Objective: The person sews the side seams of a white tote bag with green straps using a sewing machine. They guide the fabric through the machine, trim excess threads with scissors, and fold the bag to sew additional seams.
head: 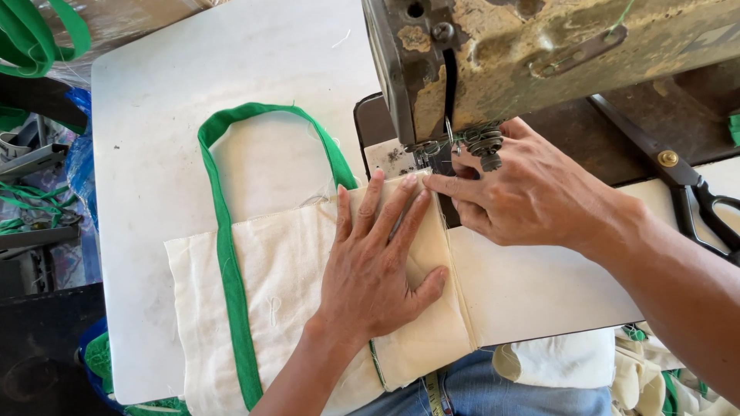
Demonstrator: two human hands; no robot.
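White counter (154, 100) holds a cream cloth bag (285, 277) with a green strap (227, 254); left hand (370, 270) lies flat and open on it, right hand (524, 192) pinches its edge by the old sewing machine (539, 54)

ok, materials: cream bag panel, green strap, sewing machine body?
Cream bag panel: looks like plain woven cotton or canvas, matte, creased, with frayed threads at the edges. Green strap: likely woven fabric tape, matte, lying flat and limp. Sewing machine body: apparently painted metal, the paint worn and chipped with dark patches. Left hand presses the panel flat; right hand sits by the needle.
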